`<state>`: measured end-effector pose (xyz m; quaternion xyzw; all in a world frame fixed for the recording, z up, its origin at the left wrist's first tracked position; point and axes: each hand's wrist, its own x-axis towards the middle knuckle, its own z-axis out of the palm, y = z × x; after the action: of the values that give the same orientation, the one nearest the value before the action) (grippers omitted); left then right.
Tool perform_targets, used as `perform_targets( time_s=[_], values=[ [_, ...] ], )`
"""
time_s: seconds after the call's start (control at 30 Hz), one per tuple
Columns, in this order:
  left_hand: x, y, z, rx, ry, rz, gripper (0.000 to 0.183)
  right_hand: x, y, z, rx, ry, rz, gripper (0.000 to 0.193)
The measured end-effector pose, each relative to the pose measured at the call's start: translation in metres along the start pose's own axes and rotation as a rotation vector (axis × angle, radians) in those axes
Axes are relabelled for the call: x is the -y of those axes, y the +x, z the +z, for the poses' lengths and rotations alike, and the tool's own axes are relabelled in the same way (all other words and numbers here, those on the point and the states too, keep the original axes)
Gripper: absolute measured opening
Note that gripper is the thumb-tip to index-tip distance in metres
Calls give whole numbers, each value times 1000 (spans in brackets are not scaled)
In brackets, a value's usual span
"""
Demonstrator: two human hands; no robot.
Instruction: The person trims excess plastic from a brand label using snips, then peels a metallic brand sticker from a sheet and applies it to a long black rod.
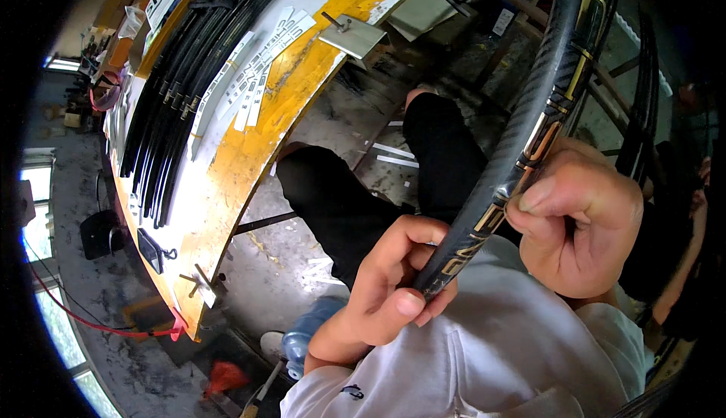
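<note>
A dark carbon-fibre tube [522, 127] with gold lettering along its side slants across the right of the head view, its near end low in front of my chest. My left hand [382, 289] grips that near end, fingers curled around it and thumb at the front. Farther up, my right hand [586, 218] is closed in a pinch against the lettered side, thumb and forefinger pressed together. Whatever lies between those fingertips, if anything, is too small to tell.
On the left, a worn yellow-and-white bench [227, 168] carries a bundle of black tubes [178, 85] and several white lettered strips [265, 63]. Metal brackets [355, 36] sit on its edge. A blue water jug [306, 327] stands by my left arm, and a red hose [91, 320] hangs at the bench's near end.
</note>
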<state>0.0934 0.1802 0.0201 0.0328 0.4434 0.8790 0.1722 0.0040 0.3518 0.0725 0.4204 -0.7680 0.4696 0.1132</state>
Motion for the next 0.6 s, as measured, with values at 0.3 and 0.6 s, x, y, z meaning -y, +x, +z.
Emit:
perform_targets(
  time_s=[0.3,0.6],
  values=[
    [3,0,1,-73,-37,-11,69,-1,-17,15,-44,23,-12,21],
    [3,4,-7,-94,-8,22,67,-21,-42,20,-272,89,83,15]
  ],
)
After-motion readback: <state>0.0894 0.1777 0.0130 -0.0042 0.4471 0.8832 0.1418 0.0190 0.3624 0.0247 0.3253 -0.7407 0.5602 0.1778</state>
